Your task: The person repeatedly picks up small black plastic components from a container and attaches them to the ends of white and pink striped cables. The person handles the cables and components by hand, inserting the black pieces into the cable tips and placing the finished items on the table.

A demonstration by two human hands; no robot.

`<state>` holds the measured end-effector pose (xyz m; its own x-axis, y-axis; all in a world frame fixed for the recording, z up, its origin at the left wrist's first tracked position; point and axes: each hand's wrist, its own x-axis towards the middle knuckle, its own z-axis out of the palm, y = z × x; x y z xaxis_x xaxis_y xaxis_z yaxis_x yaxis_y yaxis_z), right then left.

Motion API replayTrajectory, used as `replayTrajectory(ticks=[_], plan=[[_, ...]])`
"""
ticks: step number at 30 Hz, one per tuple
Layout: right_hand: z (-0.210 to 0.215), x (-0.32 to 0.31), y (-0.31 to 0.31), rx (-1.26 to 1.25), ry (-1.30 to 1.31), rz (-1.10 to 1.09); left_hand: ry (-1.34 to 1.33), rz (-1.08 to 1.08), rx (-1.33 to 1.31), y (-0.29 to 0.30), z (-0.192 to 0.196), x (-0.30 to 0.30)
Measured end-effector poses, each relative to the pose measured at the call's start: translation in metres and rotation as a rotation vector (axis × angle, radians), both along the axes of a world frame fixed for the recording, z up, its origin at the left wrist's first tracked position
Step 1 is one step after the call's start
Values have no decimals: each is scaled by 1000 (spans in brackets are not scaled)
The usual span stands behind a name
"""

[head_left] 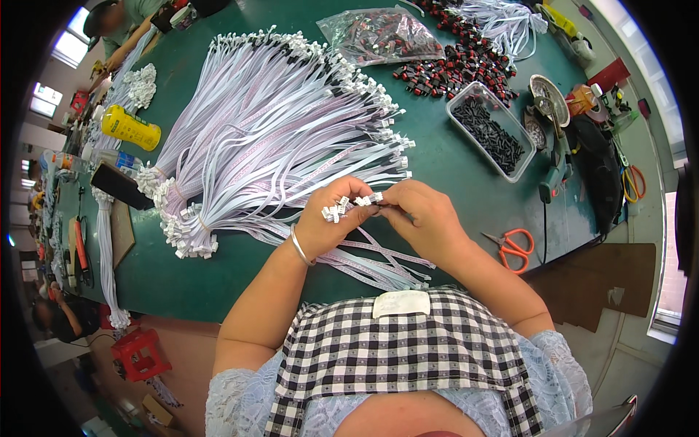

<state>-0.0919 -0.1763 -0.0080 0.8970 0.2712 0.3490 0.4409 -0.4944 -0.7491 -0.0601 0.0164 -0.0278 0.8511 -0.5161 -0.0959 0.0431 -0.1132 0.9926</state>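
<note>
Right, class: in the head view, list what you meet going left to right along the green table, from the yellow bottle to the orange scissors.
Yellow bottle → fanned white ribbon cables → left hand holding white connectors → right hand → clear tub of black parts → orange scissors.

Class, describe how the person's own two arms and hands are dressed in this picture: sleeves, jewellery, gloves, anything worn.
Both hands are bare, with no gloves. The left hand has a thin silver bangle at its wrist; the right hand shows no jewellery. Both forearms are uncovered. Short pale blue lace sleeves end near the elbows, beside a black-and-white checked apron.
</note>
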Motion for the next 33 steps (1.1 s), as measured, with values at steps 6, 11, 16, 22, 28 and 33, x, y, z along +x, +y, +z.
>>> replayTrajectory(ticks=[6, 11, 16, 22, 28, 33], plan=[[-4, 2, -5, 82, 154, -46, -211, 34, -31, -3, 0, 0], [-3, 2, -10, 119, 237, -84, -742, -95, 334, 5, 4, 7], [2, 2, -10, 101, 243, -53, -761, -54, 363, -3, -11, 5], [2, 0, -6, -9, 102, 13, -681, -5, 290, -2, -9, 7], [5, 4, -8, -84, 126, 85, -703, -39, 291, -3, -7, 9], [6, 4, -13, -122, 239, 34, -705, -36, 308, -3, -10, 9]])
